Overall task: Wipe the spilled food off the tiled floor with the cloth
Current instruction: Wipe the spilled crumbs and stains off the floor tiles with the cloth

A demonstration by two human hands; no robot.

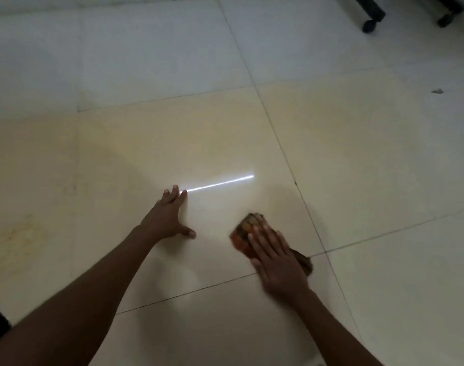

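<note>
My right hand lies flat on a brown and orange cloth, pressing it against the cream tiled floor near a grout line. The cloth sticks out ahead of my fingers and behind my palm. My left hand rests palm down on the tile to the left of the cloth, fingers spread, holding nothing. A faint yellowish stain marks the tile at the far left. A small dark scrap lies on the floor at the far right.
Dark furniture legs with castors stand at the top right corner. A bright streak of reflected light crosses the tile just beyond my left fingertips.
</note>
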